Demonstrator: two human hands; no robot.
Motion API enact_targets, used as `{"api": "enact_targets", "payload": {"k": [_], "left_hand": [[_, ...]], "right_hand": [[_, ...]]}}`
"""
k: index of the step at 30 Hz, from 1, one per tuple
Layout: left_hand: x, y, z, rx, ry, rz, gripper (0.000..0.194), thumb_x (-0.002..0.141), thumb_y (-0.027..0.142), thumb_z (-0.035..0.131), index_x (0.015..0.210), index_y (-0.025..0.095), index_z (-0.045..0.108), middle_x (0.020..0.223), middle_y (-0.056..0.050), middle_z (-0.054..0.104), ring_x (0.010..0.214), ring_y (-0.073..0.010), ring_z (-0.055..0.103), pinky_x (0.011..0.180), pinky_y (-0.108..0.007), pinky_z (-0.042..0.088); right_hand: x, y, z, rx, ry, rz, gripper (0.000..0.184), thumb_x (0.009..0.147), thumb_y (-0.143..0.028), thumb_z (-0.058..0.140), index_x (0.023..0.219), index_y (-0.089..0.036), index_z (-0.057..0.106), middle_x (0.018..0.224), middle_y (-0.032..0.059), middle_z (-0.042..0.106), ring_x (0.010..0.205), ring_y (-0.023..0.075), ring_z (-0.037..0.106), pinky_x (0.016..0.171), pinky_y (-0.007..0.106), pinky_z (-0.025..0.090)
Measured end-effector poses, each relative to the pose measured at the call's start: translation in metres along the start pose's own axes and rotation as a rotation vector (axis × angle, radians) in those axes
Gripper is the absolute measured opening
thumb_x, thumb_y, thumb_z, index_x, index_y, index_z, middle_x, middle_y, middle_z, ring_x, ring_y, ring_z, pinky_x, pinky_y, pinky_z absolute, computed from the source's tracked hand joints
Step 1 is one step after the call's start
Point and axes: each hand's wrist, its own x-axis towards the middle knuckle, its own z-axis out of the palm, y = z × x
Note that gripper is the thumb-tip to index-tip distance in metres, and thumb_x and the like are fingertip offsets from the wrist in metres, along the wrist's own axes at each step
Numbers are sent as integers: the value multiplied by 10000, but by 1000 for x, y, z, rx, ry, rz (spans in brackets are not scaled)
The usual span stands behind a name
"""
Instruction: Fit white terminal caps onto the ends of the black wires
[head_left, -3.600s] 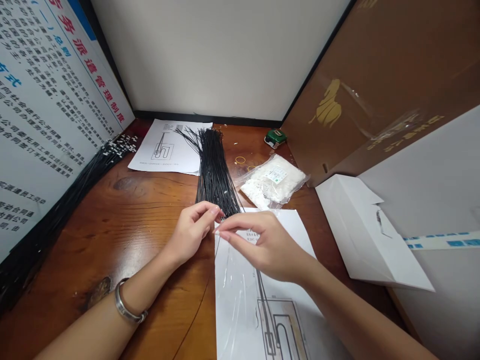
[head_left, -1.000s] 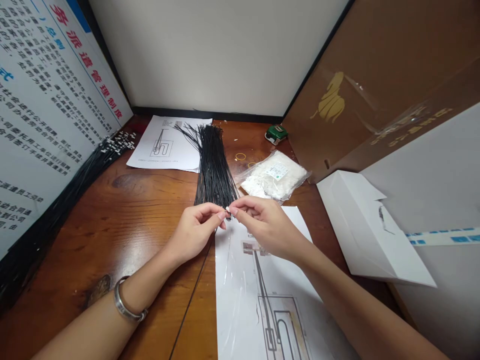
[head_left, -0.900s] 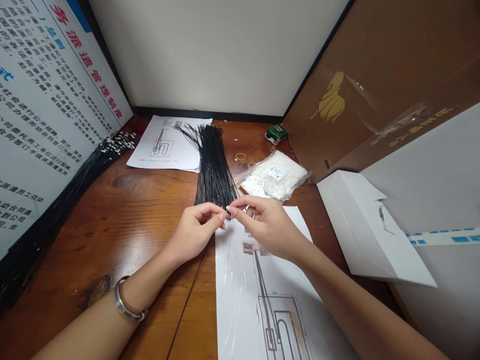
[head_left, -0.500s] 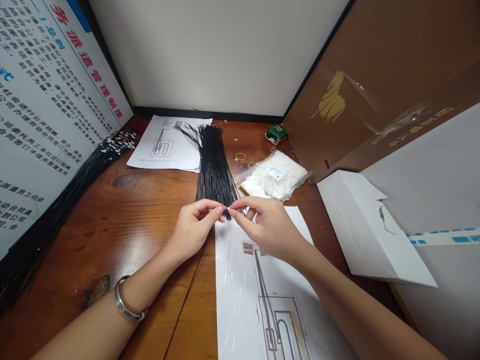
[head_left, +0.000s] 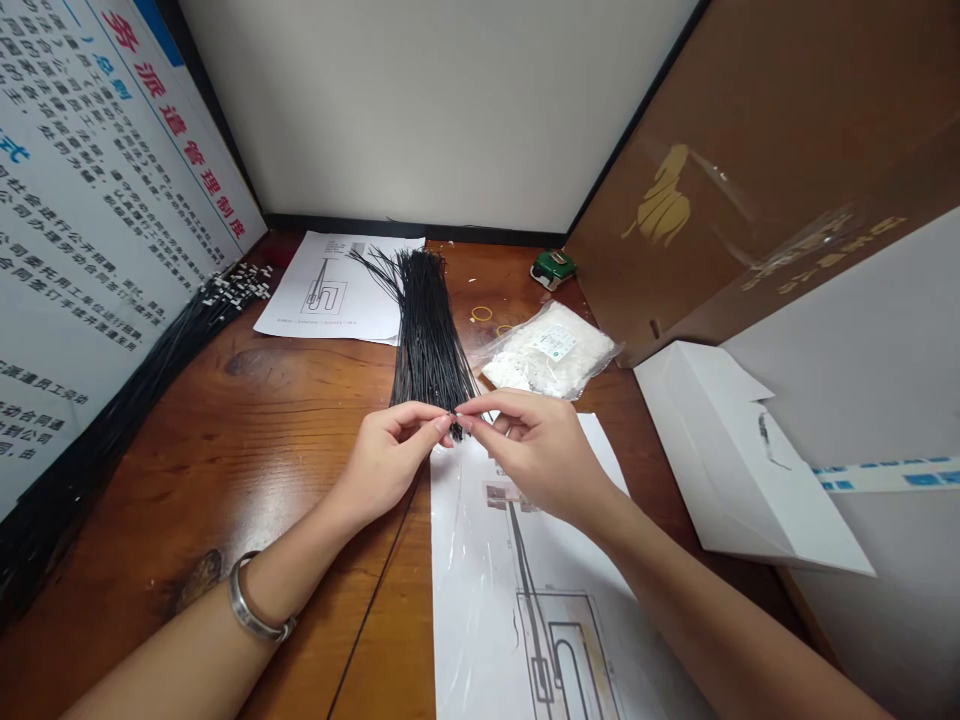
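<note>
My left hand (head_left: pixel 397 455) is closed in a pinch on a thin black wire (head_left: pixel 375 590), which trails from under it to the bottom edge. My right hand (head_left: pixel 540 450) pinches a tiny white connector, now mostly covered by the fingertips. Both sets of fingertips meet at the near end of a bundle of black wires (head_left: pixel 427 330) lying on the table. Below the right hand lies a printed drawing sheet (head_left: pixel 480 600). Behind that hand is a clear bag of small white parts (head_left: pixel 555 350).
A second drawing sheet (head_left: pixel 292 300) lies at the back left. Wires with white ends (head_left: pixel 172 340) rest along the left panel. A green tape measure (head_left: pixel 553 268), a yellow rubber band (head_left: pixel 481 314) and a white box (head_left: pixel 720 460) are to the right, beside a brown carton (head_left: pixel 750 150).
The fingertips have shifted very slightly, and the white piece between them shows less than before. Everything else stays where it was.
</note>
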Motion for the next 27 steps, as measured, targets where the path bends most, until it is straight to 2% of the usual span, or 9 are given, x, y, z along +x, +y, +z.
{"api": "enact_targets", "payload": {"k": [3, 9, 11, 16, 20, 22, 27], "left_hand": [[0, 1, 0, 10, 5, -9, 145, 826, 273, 616, 795, 149, 687, 669, -9, 651, 575, -94, 527, 564, -226, 418], [-1, 2, -1, 7, -24, -13, 154, 825, 288, 618, 783, 150, 672, 664, -2, 645, 542, -80, 499, 542, -219, 401], [-1, 2, -1, 14, -30, -11, 158, 823, 293, 621, 782, 149, 671, 668, -4, 647, 541, -81, 499, 541, -220, 400], [-2, 3, -1, 18, -29, -14, 167, 809, 307, 632, 771, 149, 671, 654, -8, 647, 543, -93, 512, 537, -228, 405], [-3, 3, 0, 17, -37, -17, 162, 807, 300, 635, 776, 146, 677, 647, -8, 644, 541, -94, 510, 539, -230, 408], [-3, 3, -1, 19, -38, -12, 160, 814, 293, 626, 782, 146, 679, 654, -10, 645, 540, -91, 508, 543, -229, 411], [-3, 1, -2, 26, -45, 2, 156, 822, 286, 615, 802, 147, 683, 669, -11, 648, 535, -86, 500, 536, -226, 407]], "right_hand": [[0, -1, 0, 24, 24, 12, 107, 798, -242, 623, 774, -191, 714, 645, -5, 653, 478, 81, 460, 495, 252, 377], [0, -4, -2, 138, -76, 186, 145, 795, -303, 620, 802, -179, 694, 436, -45, 514, 392, 89, 442, 406, 233, 313], [0, -4, -3, 167, -92, 216, 153, 787, -314, 631, 812, -178, 695, 447, -41, 519, 394, 88, 442, 397, 227, 309], [1, -4, -3, 274, -80, 282, 181, 739, -322, 687, 833, -167, 685, 644, 13, 639, 424, 73, 452, 398, 229, 330], [2, -4, -4, 304, -100, 301, 165, 750, -329, 683, 770, -168, 714, 506, -24, 547, 419, 65, 362, 395, 227, 250], [2, -5, -5, 315, -93, 279, 158, 754, -320, 678, 768, -172, 730, 517, -27, 548, 433, 61, 342, 406, 230, 243], [3, -7, -5, 375, -96, 269, 137, 746, -304, 684, 743, -175, 730, 616, 1, 633, 501, 80, 450, 454, 236, 319]]}}
